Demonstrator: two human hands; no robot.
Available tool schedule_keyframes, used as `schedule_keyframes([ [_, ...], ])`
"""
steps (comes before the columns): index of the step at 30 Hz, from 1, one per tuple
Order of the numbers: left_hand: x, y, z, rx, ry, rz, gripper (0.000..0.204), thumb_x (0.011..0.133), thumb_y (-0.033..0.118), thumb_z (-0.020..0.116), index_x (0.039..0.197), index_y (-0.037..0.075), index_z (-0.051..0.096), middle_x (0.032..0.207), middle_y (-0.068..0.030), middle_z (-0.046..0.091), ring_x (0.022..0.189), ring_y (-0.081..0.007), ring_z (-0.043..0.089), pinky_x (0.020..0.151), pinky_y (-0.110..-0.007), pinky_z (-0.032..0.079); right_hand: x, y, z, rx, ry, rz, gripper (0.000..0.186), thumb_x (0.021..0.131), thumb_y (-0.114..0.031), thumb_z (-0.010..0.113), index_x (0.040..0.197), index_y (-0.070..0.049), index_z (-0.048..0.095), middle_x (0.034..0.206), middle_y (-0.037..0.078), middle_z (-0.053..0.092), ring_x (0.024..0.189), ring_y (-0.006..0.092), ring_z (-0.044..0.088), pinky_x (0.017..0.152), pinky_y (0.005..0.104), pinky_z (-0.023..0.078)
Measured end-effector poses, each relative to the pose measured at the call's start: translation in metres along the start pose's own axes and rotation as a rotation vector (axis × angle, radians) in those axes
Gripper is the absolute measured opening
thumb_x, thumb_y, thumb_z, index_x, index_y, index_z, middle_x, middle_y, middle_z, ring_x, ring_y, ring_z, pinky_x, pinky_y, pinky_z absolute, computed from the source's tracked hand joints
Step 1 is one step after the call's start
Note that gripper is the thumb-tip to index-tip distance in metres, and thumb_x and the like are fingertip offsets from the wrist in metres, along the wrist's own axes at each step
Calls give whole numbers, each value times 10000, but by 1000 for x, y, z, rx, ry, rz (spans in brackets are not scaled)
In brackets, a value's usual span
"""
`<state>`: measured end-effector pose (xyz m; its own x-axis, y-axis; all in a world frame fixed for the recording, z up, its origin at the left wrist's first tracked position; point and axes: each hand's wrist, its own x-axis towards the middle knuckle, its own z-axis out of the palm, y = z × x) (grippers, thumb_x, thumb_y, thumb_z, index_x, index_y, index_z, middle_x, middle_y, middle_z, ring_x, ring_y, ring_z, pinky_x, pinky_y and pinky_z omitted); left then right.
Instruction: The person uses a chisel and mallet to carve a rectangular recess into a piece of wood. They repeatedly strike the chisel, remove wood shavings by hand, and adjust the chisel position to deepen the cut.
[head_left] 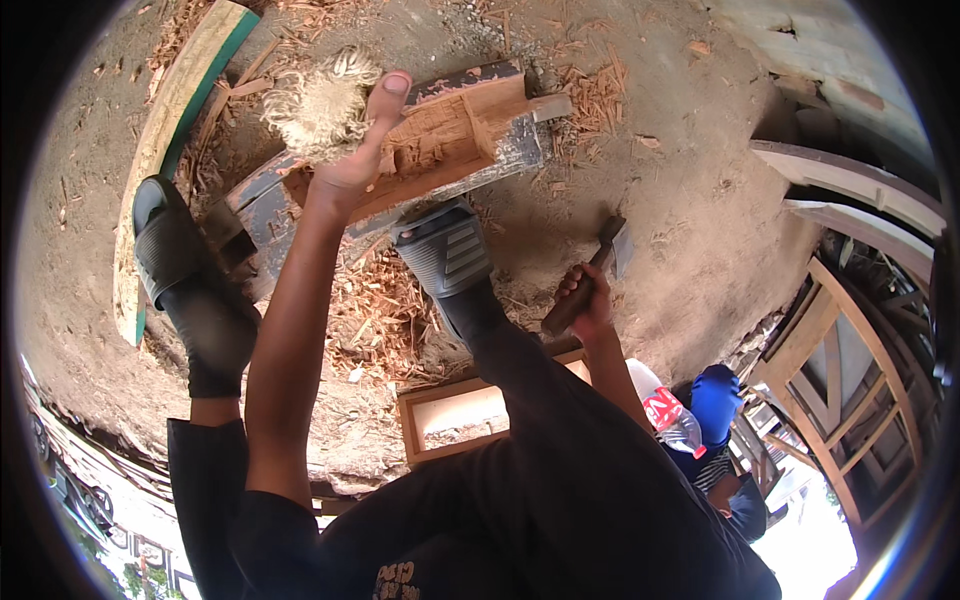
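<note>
My left hand (358, 160) is raised over a hollowed block of wood, its thumb up, closed around a pale, frayed bundle of fibre (322, 108). The fingers are mostly hidden behind the bundle. The hollowed wood block (430, 150) lies on the ground, dark on the outside and reddish and rough-cut inside. To the right, my right hand (590, 297) is wrapped around the dark handle of a hatchet (565, 310). Its grey blade (622, 250) points away from me, above the ground and apart from the block.
My slippered right foot (445, 250) is against the block's near edge; my left foot (165, 240) is beside a green-edged plank (175, 110). Wood chips (385, 310) litter the dirt. Nearby are a wooden frame (408, 425), a plastic bottle (675, 420), a person in blue headwear (715, 400) and stacked frames (840, 370).
</note>
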<state>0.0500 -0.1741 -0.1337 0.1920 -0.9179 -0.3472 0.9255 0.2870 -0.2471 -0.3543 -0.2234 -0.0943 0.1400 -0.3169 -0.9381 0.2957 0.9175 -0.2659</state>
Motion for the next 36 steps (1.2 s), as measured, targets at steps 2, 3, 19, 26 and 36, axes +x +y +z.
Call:
schedule_keyframes([
  [2,1,2,-11,-496,-124,-121,486,985,360,381,1323,13,421,1368,-121,412,1249,-223,392,1060,-468,321,-7,-3,17,53,13,-17,157,864,-244,571,825,-102,518,696,-29,494,643,106,496,639,269,447],
  [3,3,3,-10,-468,-201,-156,503,987,367,364,1349,18,381,1389,-117,388,1268,-235,370,1075,-488,292,-9,-4,23,80,17,-25,161,864,-247,574,835,-99,516,710,-27,504,655,107,501,644,267,446],
  [19,22,-37,28,-397,-353,-293,530,953,437,295,1250,26,450,1251,-206,495,1139,-364,498,984,-471,420,-48,-36,44,-591,121,-119,150,911,-190,547,860,-62,488,623,19,480,494,117,478,470,265,427],
  [26,21,-42,41,749,-323,69,323,915,209,461,1188,41,501,1167,-137,575,1088,-250,550,948,-437,448,-123,-28,216,-1193,-218,-574,165,929,-163,498,970,-9,460,706,61,492,518,148,510,473,287,446],
  [36,40,-44,19,1457,-36,429,806,542,287,843,1165,-70,478,1141,-260,482,1091,-356,493,967,-376,395,-124,-5,285,-1722,-372,-958,184,945,-196,504,944,-12,510,612,21,513,474,90,496,440,229,401],
])
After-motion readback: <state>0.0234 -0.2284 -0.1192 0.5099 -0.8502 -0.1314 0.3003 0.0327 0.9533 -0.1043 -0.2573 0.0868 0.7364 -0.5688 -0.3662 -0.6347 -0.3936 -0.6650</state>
